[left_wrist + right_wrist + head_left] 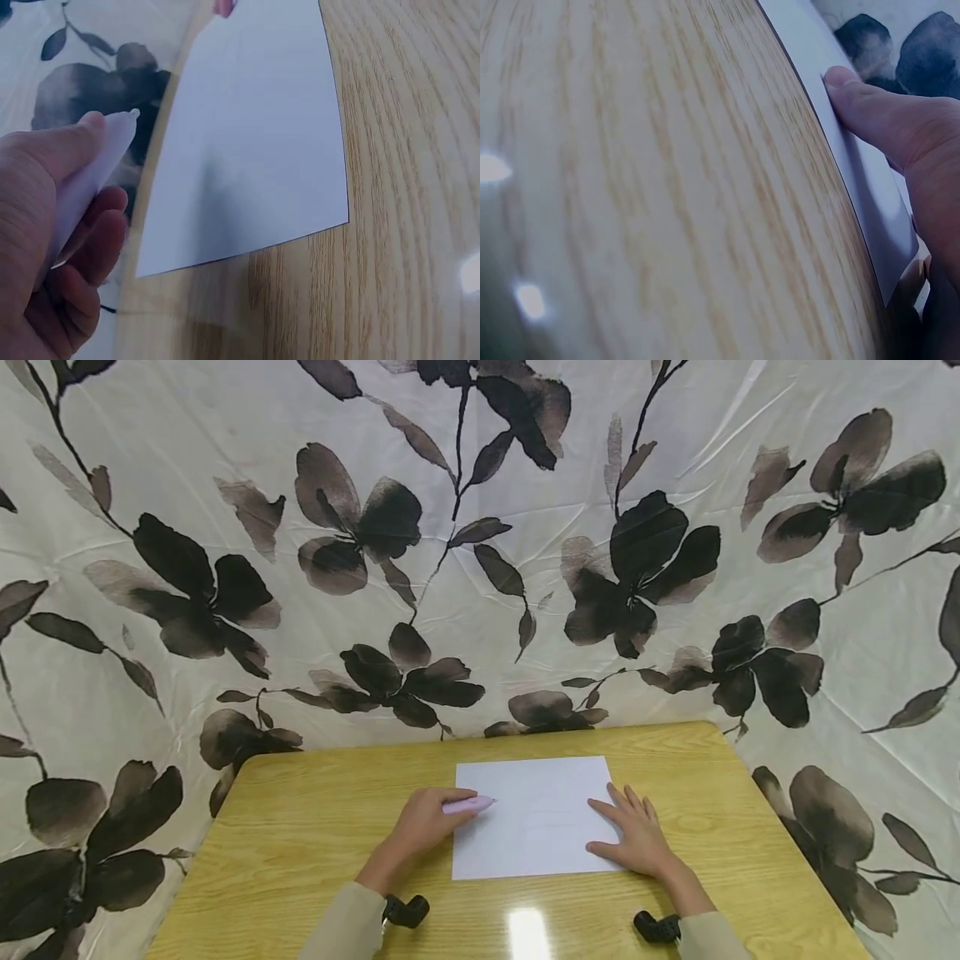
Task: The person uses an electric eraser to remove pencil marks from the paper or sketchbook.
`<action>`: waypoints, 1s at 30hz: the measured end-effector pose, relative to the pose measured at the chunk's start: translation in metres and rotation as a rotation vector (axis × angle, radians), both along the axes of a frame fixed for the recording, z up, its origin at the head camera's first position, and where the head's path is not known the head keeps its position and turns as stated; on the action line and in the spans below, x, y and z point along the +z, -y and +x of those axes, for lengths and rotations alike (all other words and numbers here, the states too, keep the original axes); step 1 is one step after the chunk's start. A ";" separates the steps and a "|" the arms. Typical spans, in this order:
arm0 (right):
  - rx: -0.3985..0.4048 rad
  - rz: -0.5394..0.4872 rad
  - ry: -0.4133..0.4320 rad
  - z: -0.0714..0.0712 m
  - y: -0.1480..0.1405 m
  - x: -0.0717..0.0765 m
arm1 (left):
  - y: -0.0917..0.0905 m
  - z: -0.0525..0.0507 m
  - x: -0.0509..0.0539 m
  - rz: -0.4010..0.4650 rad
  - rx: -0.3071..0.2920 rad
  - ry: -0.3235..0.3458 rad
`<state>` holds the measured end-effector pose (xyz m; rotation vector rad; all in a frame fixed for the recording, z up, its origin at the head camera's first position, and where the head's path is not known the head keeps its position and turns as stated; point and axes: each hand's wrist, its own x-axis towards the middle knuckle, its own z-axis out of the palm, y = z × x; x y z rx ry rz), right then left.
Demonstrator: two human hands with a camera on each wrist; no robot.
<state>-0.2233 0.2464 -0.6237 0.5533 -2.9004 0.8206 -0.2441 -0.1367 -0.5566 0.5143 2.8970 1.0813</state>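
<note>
as far as one can judge, things are set up: the white rectangular paper sheet (536,839) lies flat on the yellow wood-grain surface (322,835), nearer its far edge than its visible sides. the left hand (429,818) pinches a pale lilac, tapered pen (467,805) with fingers curled round it, over the sheet's left edge towards its far left corner; the tip looks raised. the right hand (636,833), fingers spread and gripping nothing, rests along the sheet's right edge. no clear mark shows; faint ones cannot be ruled out, so what remains cannot be told. counted: one sheet, one pen, two hands, two black wrist-worn devices (406,911).
</note>
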 end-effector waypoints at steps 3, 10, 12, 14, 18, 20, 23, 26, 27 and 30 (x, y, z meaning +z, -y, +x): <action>0.000 -0.001 -0.011 0.000 0.000 0.000 | -0.006 -0.006 -0.001 -0.014 -0.037 -0.019; 0.011 0.004 0.001 0.002 0.001 -0.003 | -0.011 -0.020 -0.004 -0.040 -0.082 -0.088; 0.010 0.007 0.005 0.002 0.001 -0.003 | -0.011 -0.025 -0.005 -0.070 -0.098 -0.105; 0.005 0.009 -0.003 0.002 0.000 -0.003 | -0.011 -0.031 -0.007 -0.084 -0.122 -0.110; 0.000 0.014 -0.022 -0.001 -0.001 -0.002 | -0.010 -0.041 -0.009 -0.050 -0.141 -0.065; 0.002 0.013 -0.028 -0.001 -0.001 -0.002 | -0.011 -0.044 -0.010 -0.027 -0.143 -0.056; 0.002 0.010 -0.040 -0.001 -0.001 -0.003 | -0.012 -0.046 -0.013 -0.018 -0.145 -0.054; 0.001 0.007 -0.054 0.000 -0.001 -0.003 | -0.015 -0.045 -0.017 -0.020 -0.152 -0.062; 0.001 0.006 -0.058 0.000 -0.001 -0.004 | -0.016 -0.044 -0.018 -0.018 -0.154 -0.058; -0.001 0.008 -0.052 0.002 -0.001 -0.003 | -0.016 -0.041 -0.021 -0.023 -0.154 -0.052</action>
